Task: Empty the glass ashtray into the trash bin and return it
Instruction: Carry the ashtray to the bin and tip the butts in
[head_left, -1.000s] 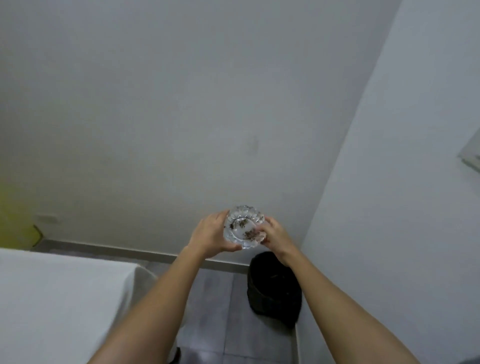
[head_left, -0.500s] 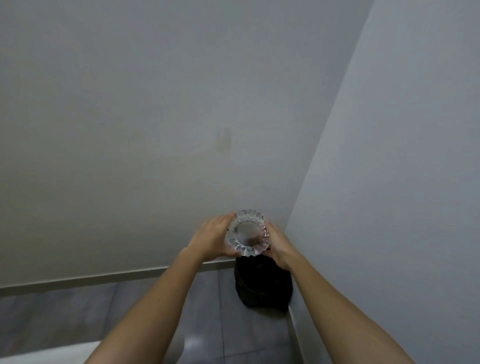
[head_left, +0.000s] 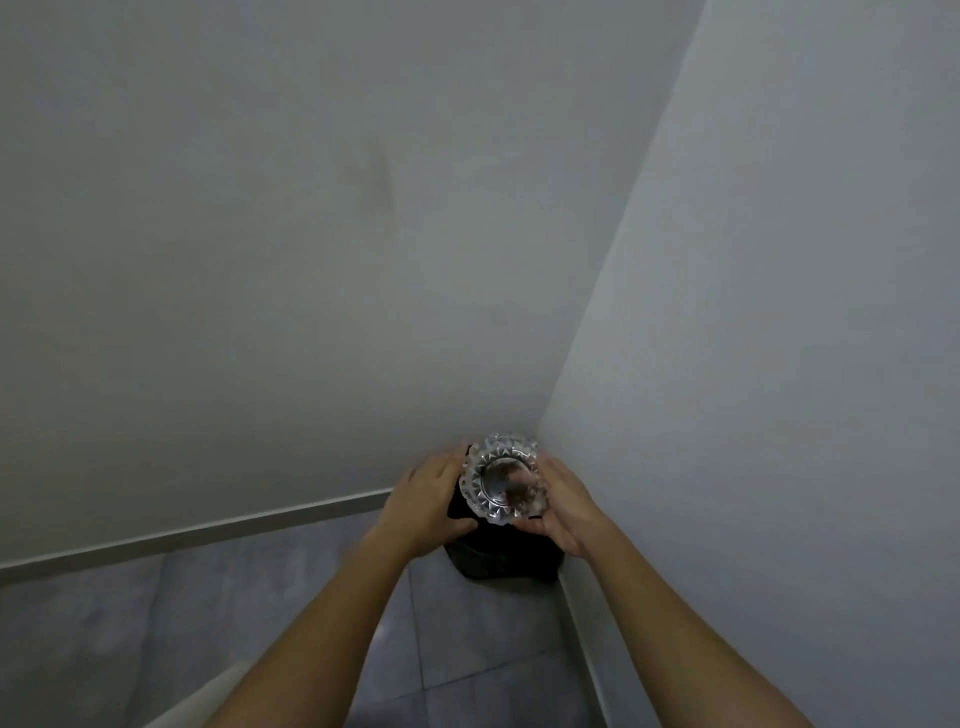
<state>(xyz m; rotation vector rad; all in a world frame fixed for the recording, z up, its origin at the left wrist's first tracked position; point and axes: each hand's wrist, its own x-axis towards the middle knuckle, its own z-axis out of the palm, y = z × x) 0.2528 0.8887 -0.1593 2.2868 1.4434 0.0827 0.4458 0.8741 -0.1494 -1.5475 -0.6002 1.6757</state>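
Observation:
A round cut-glass ashtray (head_left: 503, 479) is held up between both hands, tipped so its underside faces me, with dark ash showing through the glass at its lower right. My left hand (head_left: 427, 503) grips its left rim and my right hand (head_left: 565, 506) grips its right rim. Directly below and behind the ashtray stands a black trash bin (head_left: 501, 558) in the corner of the room; my hands and the ashtray hide most of its opening.
Two pale walls meet in a corner just behind the bin. A grey skirting board (head_left: 208, 532) runs along the left wall, above grey floor tiles (head_left: 156, 623). A white edge (head_left: 208, 696) shows at the bottom left.
The ashtray has turned from open side facing me to underside facing me, and moved down over the bin. The view has closed in on the corner; the white surface at left has slid almost out of frame.

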